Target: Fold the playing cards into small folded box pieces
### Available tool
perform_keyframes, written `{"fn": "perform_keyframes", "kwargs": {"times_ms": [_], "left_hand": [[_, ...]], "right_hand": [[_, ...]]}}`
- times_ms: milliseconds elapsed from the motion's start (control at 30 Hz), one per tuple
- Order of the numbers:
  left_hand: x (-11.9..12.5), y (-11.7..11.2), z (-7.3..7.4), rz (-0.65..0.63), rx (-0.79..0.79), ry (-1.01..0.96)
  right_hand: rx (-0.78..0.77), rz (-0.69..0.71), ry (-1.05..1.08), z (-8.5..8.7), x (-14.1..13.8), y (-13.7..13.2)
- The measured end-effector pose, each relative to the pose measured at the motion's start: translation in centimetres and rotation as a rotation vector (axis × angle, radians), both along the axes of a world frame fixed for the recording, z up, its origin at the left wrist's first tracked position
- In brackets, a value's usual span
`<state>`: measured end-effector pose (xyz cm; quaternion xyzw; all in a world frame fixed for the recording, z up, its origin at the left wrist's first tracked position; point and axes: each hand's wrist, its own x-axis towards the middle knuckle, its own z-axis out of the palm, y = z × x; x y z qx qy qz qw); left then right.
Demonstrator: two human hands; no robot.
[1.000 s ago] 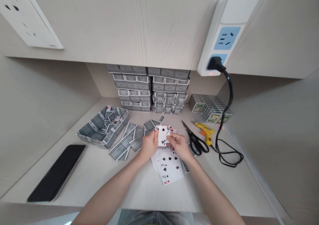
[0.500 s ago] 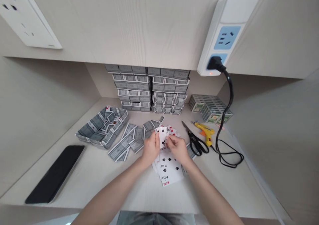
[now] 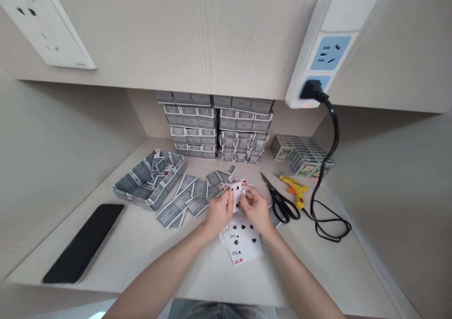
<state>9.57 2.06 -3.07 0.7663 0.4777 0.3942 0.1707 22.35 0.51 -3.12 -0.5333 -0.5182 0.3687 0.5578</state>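
My left hand (image 3: pixel 219 211) and my right hand (image 3: pixel 255 209) are both closed on a white playing card (image 3: pixel 238 202) with black spades, one at each side of it. Whether a second card lies behind it I cannot tell. Just below my hands, overlapping face-up playing cards (image 3: pixel 247 243) lie on the table, with a three, a two and a red king showing at their edges. Face-down cards with grey backs (image 3: pixel 175 206) spread out to the left of my left hand. A few red-marked cards peek out behind my fingers.
A tray folded from cards (image 3: pixel 148 182) holds loose cards at left, behind a black phone-like slab (image 3: pixel 84 243). Black scissors (image 3: pixel 280 203) and a yellow glue gun (image 3: pixel 295 189) lie right. Stacked card boxes (image 3: pixel 190 116) stand behind. A black cable (image 3: pixel 332 140) hangs from the power strip (image 3: pixel 318 55).
The whole view has shifted slightly. My fingers have moved on the card: its four corner showed before, and now a five corner shows by my right fingers.
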Motion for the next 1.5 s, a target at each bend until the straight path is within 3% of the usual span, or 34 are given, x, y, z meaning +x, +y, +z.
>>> {"fn": "perform_keyframes", "kwargs": {"times_ms": [133, 300, 667, 867, 1033, 1133, 1233, 1333, 1500], "left_hand": [[-0.1, 0.1, -0.1, 0.007, 0.079, 0.016], [0.1, -0.1, -0.4, -0.002, 0.171, 0.061], [0.8, -0.8, -0.7, -0.053, 0.207, 0.064], [0.5, -0.6, -0.7, -0.098, 0.276, 0.165], [0.0, 0.1, -0.5, -0.058, 0.291, 0.203], [-0.2, 0.6, -0.6, 0.012, 0.255, 0.173], [-0.3, 0.8, -0.6, 0.059, 0.238, 0.145], [-0.3, 0.7, -0.6, 0.060, 0.267, 0.154], [0.0, 0.1, -0.7, 0.032, 0.375, 0.241]], "right_hand": [[-0.012, 0.087, 0.085, 0.5, 0.4, 0.2], [0.002, 0.058, -0.002, 0.5, 0.6, 0.1], [0.096, -0.176, -0.431, -0.3, -0.4, -0.6], [0.086, -0.247, -0.515, -0.2, -0.6, -1.0], [0.050, -0.124, -0.239, 0.0, 0.1, -0.3], [-0.035, 0.047, -0.046, 0.1, 0.5, 0.2], [-0.114, 0.175, 0.009, 0.1, 0.8, 0.3], [-0.085, 0.174, -0.132, 0.1, 0.9, 0.2], [0.058, -0.028, -0.640, 0.3, 0.6, -0.5]]}}
